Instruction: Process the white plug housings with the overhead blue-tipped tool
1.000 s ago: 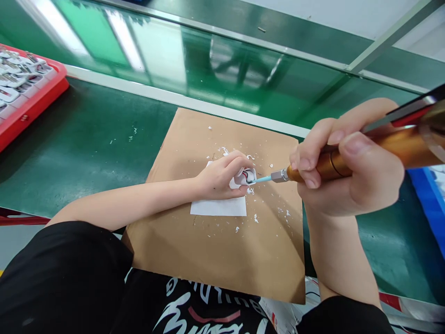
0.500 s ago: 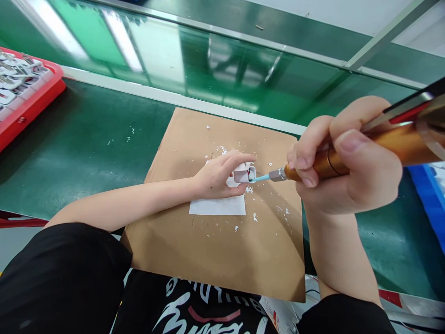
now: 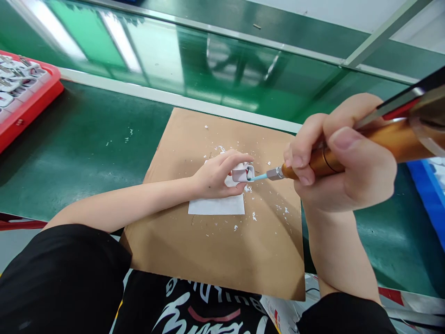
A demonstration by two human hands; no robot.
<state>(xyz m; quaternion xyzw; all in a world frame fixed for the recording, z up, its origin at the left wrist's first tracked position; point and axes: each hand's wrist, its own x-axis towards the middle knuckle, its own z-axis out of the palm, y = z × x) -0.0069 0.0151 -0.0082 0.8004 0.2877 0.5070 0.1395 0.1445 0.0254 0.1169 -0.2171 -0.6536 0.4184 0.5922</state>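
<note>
My left hand point(image 3: 217, 176) pinches a small white plastic housing point(image 3: 239, 174) between thumb and fingers, its open side facing right. Something dark and red shows inside the housing, too small to make out. Under the hand lies a white sheet point(image 3: 217, 207) on a brown cardboard point(image 3: 215, 250). Wrapped round a thick orange pen-shaped tool point(image 3: 333, 157) is my right hand point(image 3: 351, 162). A black and silver lever runs along the top of this tool. Its metal collar carries a thin light-blue tip point(image 3: 259, 177), which meets the housing's right edge or reaches just inside.
Small white scraps point(image 3: 253, 216) are scattered over the cardboard. A red tray point(image 3: 38, 104) with several white parts stands on the green table point(image 3: 100, 111) at the left. On the right is a blue bin point(image 3: 426, 195). A raised pale rail point(image 3: 156, 96) runs behind the cardboard.
The whole view has shifted slightly. The light-blue tip stays at the housing's edge, and both hands keep their grips with hardly any visible movement.
</note>
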